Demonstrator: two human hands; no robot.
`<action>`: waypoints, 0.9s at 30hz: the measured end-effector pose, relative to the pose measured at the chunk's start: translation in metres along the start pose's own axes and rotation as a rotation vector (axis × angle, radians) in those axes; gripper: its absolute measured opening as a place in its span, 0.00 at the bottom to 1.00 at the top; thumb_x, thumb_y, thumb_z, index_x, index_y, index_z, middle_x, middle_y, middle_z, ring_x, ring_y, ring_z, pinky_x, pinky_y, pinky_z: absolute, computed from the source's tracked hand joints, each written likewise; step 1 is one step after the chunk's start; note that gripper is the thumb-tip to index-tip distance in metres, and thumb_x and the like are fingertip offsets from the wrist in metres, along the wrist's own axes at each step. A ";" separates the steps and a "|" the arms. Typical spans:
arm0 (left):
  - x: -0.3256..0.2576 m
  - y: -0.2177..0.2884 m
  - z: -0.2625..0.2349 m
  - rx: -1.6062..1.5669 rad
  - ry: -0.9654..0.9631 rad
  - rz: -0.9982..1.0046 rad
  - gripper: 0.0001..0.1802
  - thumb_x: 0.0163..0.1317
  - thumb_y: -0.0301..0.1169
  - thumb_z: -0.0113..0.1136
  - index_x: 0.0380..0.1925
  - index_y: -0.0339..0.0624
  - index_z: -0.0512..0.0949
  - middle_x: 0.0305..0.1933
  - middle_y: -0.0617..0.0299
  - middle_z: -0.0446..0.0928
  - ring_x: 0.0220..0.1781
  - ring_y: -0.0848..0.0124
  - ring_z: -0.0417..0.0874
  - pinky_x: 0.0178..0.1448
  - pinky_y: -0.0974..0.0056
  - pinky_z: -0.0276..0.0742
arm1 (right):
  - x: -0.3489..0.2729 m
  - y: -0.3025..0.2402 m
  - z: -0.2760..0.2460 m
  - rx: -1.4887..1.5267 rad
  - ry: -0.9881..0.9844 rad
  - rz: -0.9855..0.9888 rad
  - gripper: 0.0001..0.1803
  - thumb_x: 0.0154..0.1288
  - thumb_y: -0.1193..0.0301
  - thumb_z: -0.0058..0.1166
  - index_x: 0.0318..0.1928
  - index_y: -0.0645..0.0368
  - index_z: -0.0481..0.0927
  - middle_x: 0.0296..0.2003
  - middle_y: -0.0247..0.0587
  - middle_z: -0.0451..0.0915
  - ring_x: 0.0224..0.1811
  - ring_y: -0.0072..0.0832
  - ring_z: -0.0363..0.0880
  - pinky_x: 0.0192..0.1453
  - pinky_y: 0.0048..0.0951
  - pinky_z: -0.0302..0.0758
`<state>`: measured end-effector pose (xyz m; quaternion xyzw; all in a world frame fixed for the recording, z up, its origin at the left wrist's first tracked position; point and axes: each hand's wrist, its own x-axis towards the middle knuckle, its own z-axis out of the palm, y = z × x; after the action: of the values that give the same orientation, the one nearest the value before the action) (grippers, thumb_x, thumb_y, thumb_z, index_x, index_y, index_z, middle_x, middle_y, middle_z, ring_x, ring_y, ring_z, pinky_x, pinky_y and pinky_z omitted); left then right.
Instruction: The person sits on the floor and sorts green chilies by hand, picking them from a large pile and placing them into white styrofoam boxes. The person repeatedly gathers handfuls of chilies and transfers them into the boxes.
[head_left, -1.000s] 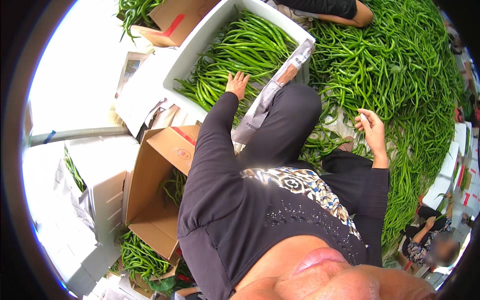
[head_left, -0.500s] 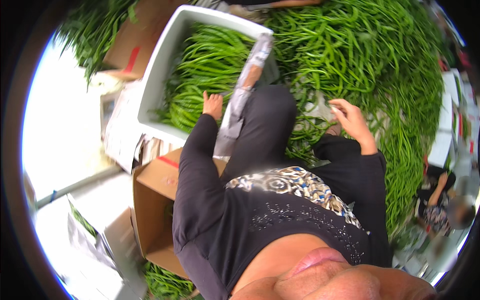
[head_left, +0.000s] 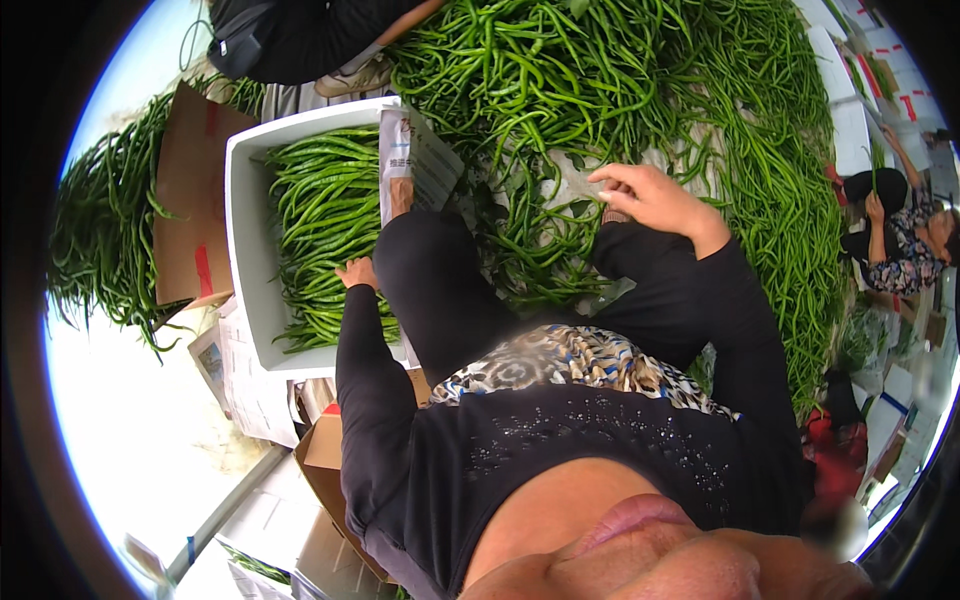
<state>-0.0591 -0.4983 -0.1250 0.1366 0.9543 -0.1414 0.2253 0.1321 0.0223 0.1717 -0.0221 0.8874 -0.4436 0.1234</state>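
Observation:
My left hand (head_left: 357, 272) lies on long green chili peppers (head_left: 325, 215), at the right side of a white foam box (head_left: 248, 240). Its fingers look spread and rest on the peppers without visibly gripping any. The peppers fill the box in roughly parallel rows. My right hand (head_left: 655, 200) hovers above my right knee, near a large loose pile of green peppers (head_left: 550, 80). Its fingers are loosely bent and apart, with nothing seen in them. A printed paper sheet (head_left: 394, 150) hangs over the box's right rim, next to my left knee.
Behind the box, a cardboard flap (head_left: 188, 200) stands beside more peppers (head_left: 95, 220). Another person in dark clothes (head_left: 300, 40) sits at the far left. Further people and white boxes (head_left: 845, 95) are at the right. An open cardboard box (head_left: 322, 450) is near my left elbow.
The view has shifted, showing the person beyond the box more fully. My left hand stays on the peppers, its fingers now lower against them. My right hand remains raised beside the loose pile.

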 end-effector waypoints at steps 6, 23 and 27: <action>0.043 -0.012 -0.092 -0.253 -0.010 0.130 0.26 0.55 0.39 0.58 0.54 0.42 0.73 0.58 0.47 0.74 0.59 0.54 0.75 0.62 0.56 0.69 | -0.013 0.122 -0.060 0.052 0.095 0.302 0.14 0.66 0.68 0.52 0.48 0.64 0.77 0.31 0.40 0.80 0.32 0.25 0.78 0.39 0.28 0.74; 0.134 0.343 -0.035 -0.146 -0.484 0.605 0.31 0.57 0.46 0.59 0.49 0.28 0.71 0.45 0.41 0.78 0.48 0.49 0.79 0.49 0.52 0.76 | 0.098 0.320 0.166 -0.527 -0.354 -0.050 0.28 0.67 0.67 0.50 0.66 0.55 0.63 0.71 0.45 0.50 0.75 0.45 0.39 0.72 0.48 0.55; 0.077 0.377 -0.002 -0.423 -0.151 0.288 0.43 0.54 0.47 0.64 0.58 0.27 0.58 0.54 0.38 0.71 0.54 0.48 0.74 0.54 0.54 0.73 | 0.075 0.328 0.155 -0.480 -0.552 -0.018 0.26 0.66 0.65 0.51 0.63 0.57 0.68 0.66 0.43 0.61 0.74 0.46 0.44 0.70 0.48 0.58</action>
<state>-0.0043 -0.1349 -0.2376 0.2100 0.9137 0.0847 0.3374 0.1199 0.0887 -0.1927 -0.1770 0.8992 -0.2011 0.3458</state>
